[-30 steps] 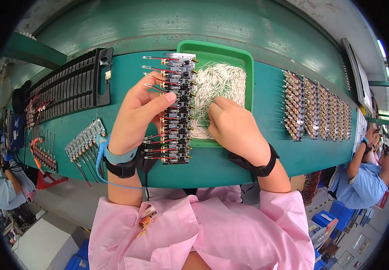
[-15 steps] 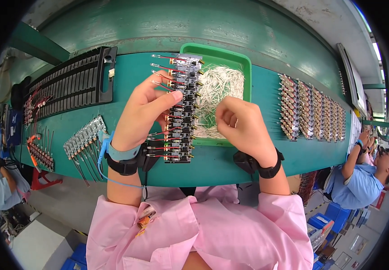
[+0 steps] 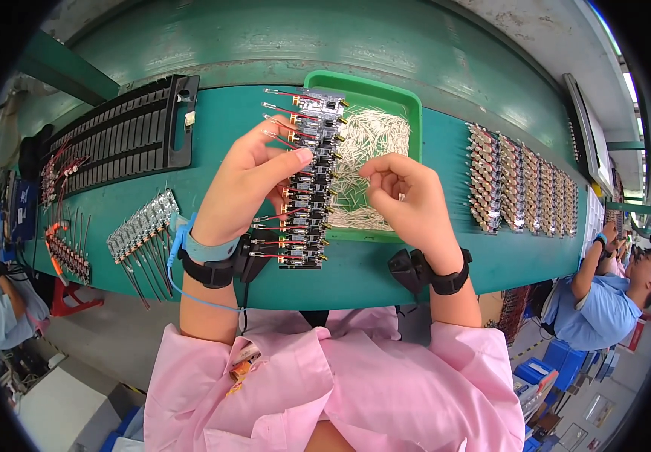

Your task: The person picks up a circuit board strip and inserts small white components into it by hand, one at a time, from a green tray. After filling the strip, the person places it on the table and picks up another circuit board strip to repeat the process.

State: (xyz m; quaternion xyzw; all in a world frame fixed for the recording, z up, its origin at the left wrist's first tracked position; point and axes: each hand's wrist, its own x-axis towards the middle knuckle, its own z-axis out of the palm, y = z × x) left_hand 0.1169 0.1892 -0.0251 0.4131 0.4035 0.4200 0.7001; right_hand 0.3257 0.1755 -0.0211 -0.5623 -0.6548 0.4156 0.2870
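Note:
My left hand [image 3: 254, 177] is closed around the left edge of a long strip of black circuit boards [image 3: 312, 177], its thumb lying on the boards' face. The strip stands nearly upright in view, partly covering a green tray [image 3: 416, 143]. Red leads with clear tips [image 3: 280, 92] stick out from its left side, and small brass-coloured parts line its right side. Over the tray's right part, my right hand [image 3: 408, 197] has its fingers curled in. A small white piece shows among those fingers, partly hidden. Many thin white pieces [image 3: 374, 139] lie loose in the tray.
Rows of assembled board strips [image 3: 521, 184] lie on the green table [image 3: 431, 264] at right. At left are a black slotted rack [image 3: 114, 143], another board strip [image 3: 143, 230] and a wired bundle [image 3: 69, 256]. A blue cord [image 3: 205, 303] hangs from my left wrist. A co-worker [image 3: 604, 294] sits at far right.
The board strip and my left hand have shifted slightly right and up. My right hand has turned a little, with its curled fingers showing more.

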